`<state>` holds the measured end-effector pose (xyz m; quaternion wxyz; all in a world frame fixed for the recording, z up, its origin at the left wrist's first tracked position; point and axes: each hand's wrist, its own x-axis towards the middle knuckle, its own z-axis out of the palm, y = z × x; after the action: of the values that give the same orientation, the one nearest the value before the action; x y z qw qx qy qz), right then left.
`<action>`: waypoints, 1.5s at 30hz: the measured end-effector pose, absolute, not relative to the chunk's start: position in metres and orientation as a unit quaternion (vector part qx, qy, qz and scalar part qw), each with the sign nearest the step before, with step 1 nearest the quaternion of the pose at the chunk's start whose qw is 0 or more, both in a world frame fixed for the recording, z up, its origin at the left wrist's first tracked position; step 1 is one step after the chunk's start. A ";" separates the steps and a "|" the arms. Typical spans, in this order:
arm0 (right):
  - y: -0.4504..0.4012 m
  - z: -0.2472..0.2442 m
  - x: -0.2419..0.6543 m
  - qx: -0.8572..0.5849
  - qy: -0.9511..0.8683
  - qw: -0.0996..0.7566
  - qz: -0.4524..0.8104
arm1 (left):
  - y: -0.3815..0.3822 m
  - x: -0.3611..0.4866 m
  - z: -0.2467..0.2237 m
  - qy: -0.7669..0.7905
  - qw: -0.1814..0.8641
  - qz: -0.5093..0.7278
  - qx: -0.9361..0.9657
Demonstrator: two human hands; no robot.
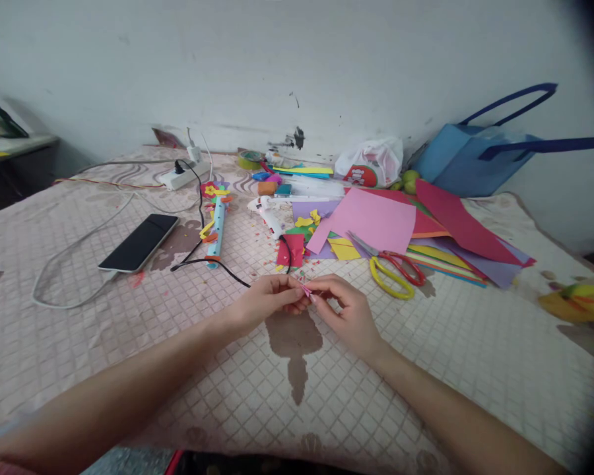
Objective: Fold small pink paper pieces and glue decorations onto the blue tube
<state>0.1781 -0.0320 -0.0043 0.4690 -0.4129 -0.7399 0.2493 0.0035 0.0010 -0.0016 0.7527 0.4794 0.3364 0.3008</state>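
Note:
A small folded piece of pink paper (306,290) is pinched between my two hands, above the middle of the table. My left hand (276,295) grips it from the left, thumb and fingers pressed together. From the right, my right hand (345,305) holds its other side between thumb and forefinger. Just beyond my hands lie a red paper piece (290,251) and coloured paper scraps. A white glue gun (268,218) rests behind them, its black cord running toward my left hand. Scissors (392,269) with yellow and red handles lie to the right of my right hand.
Coloured paper sheets (376,218) are piled at the right. A blue bag (468,158) and a white plastic bag (371,161) stand by the wall. On the left are a phone (141,243) with a cable, a decorated light-blue strip (217,227) and a power strip (184,177).

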 end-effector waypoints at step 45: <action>-0.026 -0.007 0.192 -0.331 -0.848 0.411 0.044 | -0.001 0.001 0.003 0.378 0.774 0.276 0.426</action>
<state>0.1924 -0.0258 -0.0069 0.4108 -0.3311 -0.8484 0.0441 0.0013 -0.0008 0.0025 0.7743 0.4261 0.3780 0.2757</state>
